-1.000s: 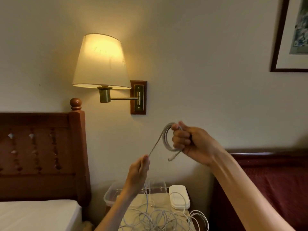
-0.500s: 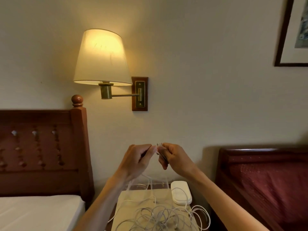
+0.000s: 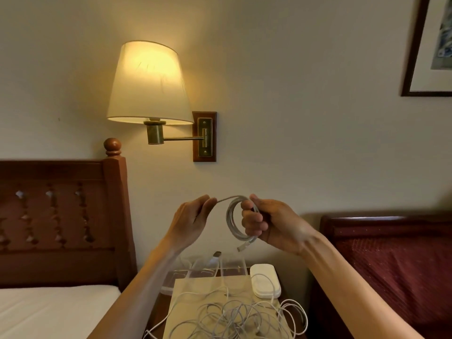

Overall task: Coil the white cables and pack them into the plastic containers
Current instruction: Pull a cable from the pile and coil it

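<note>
Bedside wall, lit lamp [image 3: 149, 81] above my hands. Right hand [image 3: 271, 222] grips white cable coil [image 3: 238, 220]; left hand [image 3: 193, 217], now parted again, pinches its tail: another loop added. Plastic containers [image 3: 230, 265] below.

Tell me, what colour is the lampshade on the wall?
Cream fabric lampshade, glowing warm yellow because it is lit; seen in the head view.

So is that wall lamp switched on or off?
On. The lamp shade glows warm yellow and casts bright light on the wall around it.
</note>
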